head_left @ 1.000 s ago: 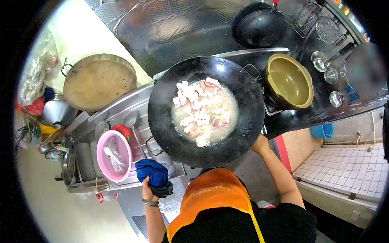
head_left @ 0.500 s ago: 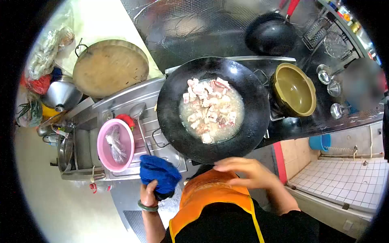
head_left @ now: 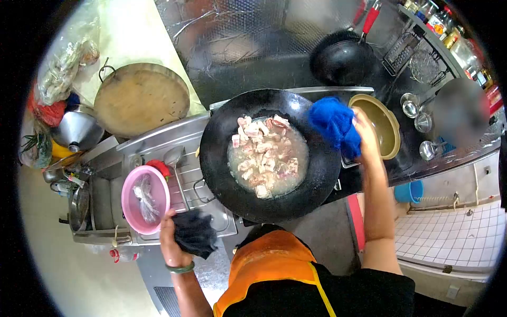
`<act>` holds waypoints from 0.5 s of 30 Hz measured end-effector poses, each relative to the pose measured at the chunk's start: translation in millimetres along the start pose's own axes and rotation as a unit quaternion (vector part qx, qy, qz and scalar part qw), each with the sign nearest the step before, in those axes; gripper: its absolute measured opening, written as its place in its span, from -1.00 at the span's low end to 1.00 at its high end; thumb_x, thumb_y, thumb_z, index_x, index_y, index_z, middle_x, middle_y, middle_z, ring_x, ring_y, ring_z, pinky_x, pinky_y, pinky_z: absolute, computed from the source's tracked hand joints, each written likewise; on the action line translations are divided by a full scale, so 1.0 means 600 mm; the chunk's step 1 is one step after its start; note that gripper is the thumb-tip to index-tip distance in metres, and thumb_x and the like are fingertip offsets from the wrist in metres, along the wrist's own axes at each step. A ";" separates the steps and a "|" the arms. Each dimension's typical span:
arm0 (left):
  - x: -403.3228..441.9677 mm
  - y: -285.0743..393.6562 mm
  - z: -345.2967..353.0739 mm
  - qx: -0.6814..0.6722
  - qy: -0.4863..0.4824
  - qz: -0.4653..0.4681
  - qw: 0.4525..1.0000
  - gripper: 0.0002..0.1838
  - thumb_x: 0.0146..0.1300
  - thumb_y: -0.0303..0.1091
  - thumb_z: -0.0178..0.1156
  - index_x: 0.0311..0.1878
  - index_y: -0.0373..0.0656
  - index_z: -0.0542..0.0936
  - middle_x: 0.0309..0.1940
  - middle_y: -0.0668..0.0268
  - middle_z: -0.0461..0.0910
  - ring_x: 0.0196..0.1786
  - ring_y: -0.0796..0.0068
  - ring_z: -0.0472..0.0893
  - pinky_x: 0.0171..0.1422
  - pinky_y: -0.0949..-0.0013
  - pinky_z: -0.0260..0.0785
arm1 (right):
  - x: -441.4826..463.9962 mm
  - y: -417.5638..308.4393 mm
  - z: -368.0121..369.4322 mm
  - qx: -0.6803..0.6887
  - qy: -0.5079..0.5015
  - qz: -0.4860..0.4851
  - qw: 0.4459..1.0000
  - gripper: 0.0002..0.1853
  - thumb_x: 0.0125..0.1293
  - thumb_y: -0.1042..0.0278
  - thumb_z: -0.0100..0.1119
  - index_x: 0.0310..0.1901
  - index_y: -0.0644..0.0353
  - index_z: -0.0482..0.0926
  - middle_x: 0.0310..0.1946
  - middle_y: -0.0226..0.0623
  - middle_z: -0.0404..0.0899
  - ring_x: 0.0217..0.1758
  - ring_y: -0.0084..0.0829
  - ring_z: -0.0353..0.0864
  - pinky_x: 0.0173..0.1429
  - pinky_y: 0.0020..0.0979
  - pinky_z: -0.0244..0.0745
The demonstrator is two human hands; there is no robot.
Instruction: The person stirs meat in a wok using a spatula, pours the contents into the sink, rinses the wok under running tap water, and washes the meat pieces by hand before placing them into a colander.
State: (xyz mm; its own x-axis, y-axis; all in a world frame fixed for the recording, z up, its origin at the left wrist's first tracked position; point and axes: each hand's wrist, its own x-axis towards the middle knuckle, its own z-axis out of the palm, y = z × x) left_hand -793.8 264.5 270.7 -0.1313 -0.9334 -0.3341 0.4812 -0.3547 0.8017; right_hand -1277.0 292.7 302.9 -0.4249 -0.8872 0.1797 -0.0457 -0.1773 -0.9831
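Note:
A large black wok (head_left: 222, 195) holds chunks of pale meat (head_left: 264, 148) in cloudy liquid. My right hand (head_left: 365, 134) grips a blue cloth (head_left: 332, 121) over the wok's right rim, where its handle is hidden. To the wok's lower left, my left hand (head_left: 171, 240) is closed on a dark cloth (head_left: 194, 231), near a pink basin (head_left: 125, 203) with a crumpled plastic bag (head_left: 145, 198) inside. Behind my right hand stands an olive-green pot (head_left: 391, 134), partly covered by the hand.
A round wooden board (head_left: 140, 100) lies at the upper left. A metal spatula (head_left: 174, 156) rests on the draining rack beside the sink (head_left: 105, 201). A smaller black pan (head_left: 343, 61) with a red handle stands at the back, and ladles (head_left: 410, 107) hang or lie at the right.
The blue cloth has passed from my left hand to my right, which has moved up to the wok's right side. A dark cloth now shows in my left hand, shifted slightly left.

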 end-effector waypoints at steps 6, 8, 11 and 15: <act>0.100 -0.053 -0.069 -0.017 -0.006 0.078 0.997 -0.37 0.03 -0.60 -0.05 0.28 -0.29 0.26 0.03 0.02 0.47 0.08 0.21 0.52 0.27 0.17 0.35 | 0.213 0.095 -0.164 -0.407 -0.006 0.029 0.913 -0.64 0.19 0.13 0.29 -0.13 0.23 0.55 -0.30 -0.26 0.64 -0.24 -0.47 0.59 -0.08 -0.40 0.48; 0.135 -0.095 -0.096 0.044 0.014 0.095 0.994 -0.35 0.01 -0.67 -0.06 0.29 -0.29 0.25 0.03 0.06 0.46 0.08 0.24 0.50 0.29 0.19 0.34 | 0.241 0.144 -0.172 -0.560 -0.066 0.042 0.825 -0.57 0.16 0.08 0.29 -0.06 0.22 0.55 -0.16 -0.05 0.65 -0.09 -0.21 0.65 0.03 -0.27 0.49; 0.159 -0.126 -0.077 0.070 0.033 0.108 0.991 -0.40 0.10 -0.74 0.05 0.27 -0.28 0.28 0.05 0.15 0.43 0.11 0.32 0.46 0.29 0.30 0.30 | 0.269 0.179 -0.158 -0.608 -0.132 0.133 0.771 -0.33 0.05 -0.11 0.30 0.13 0.15 0.47 -0.02 0.02 0.59 0.07 -0.09 0.59 0.16 -0.21 0.44; 0.165 -0.135 -0.053 0.188 0.074 0.134 0.970 -0.46 0.15 -0.64 0.18 0.24 -0.29 0.33 0.03 0.24 0.48 0.07 0.45 0.48 0.21 0.39 0.32 | 0.273 0.194 -0.149 -0.631 -0.196 0.110 0.742 -0.32 -0.02 -0.06 0.31 0.12 0.14 0.47 -0.05 0.03 0.60 0.06 -0.06 0.59 0.14 -0.18 0.46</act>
State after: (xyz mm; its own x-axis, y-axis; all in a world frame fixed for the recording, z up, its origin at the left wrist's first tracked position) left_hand -818.3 202.5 156.8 0.0949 -0.9864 -0.1340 0.1269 -0.1215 0.9844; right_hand -1432.6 164.7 214.9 -0.2634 -0.9351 -0.2370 -0.9303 0.3113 -0.1942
